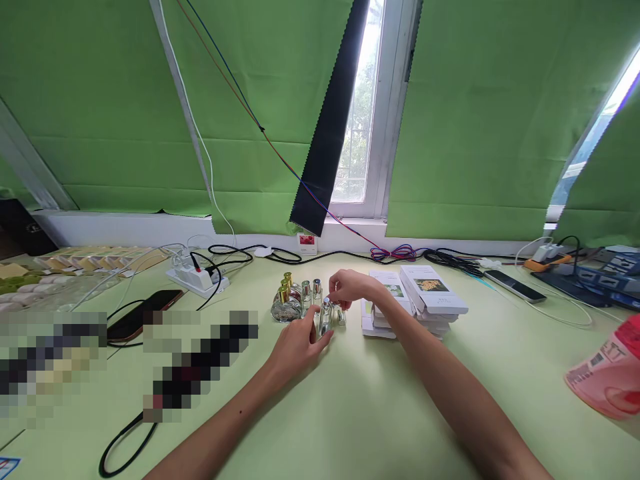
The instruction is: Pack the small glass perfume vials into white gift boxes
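The left hand (296,347) holds a small glass bottle (325,319) by its lower part, the fingers bent around it. The right hand (349,287) is just above the same bottle, with fingertips pinched at its silver cap; how firm this pinch is, I cannot tell. The bottle stands upright on the table (360,407), just left of the stack of white boxes (420,300).

I take this stack as the landmark. Close to its left, behind the held bottle, there is a group of other bottles (295,297): some have gold caps, some silver caps, and one round flask (285,310) stands at the left end of the group. Another small bottle (341,315) stands between the held bottle and the stack, partly hidden by the right hand.

Far left of the stack lies a white power strip (197,277) with black cables, and a dark phone (145,313) lies near it. To the right of the stack, well apart, another phone (514,285) lies flat. Far right, at the table edge, there is a pink bag (607,373). Behind the stack, along the wall, cables (395,253) run under green blinds (475,120).
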Demonstrator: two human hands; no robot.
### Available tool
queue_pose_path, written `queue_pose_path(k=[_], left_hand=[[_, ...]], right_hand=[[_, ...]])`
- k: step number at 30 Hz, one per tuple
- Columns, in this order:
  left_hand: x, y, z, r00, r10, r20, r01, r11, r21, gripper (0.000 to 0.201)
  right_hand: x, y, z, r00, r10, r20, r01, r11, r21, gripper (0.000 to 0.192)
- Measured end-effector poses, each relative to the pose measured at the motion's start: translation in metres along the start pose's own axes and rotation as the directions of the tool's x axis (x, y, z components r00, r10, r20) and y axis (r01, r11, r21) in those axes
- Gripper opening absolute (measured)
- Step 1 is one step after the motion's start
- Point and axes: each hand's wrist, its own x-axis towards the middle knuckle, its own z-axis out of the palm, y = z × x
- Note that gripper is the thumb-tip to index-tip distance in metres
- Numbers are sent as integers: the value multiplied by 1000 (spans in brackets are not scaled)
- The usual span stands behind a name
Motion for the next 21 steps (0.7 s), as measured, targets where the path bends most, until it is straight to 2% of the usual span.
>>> queue_pose_path(k=[6, 11, 21], left_hand=[[0, 1, -1, 1000, 3, -3, -3, 1000, -5, 52], [-2, 4, -2, 1000, -2, 6, 2, 1000, -3, 49], [-2, 5, -2, 1000, -20, 12, 19, 1000, 20, 49]], right_hand=[[2, -1, 2, 998, -50, -29, 50, 999, -12, 7], [-1, -3, -2, 989, -123, -85, 115, 989, -93, 1], [-16, -16, -11, 965, -211, -158, 161, 946, -281, 17]])
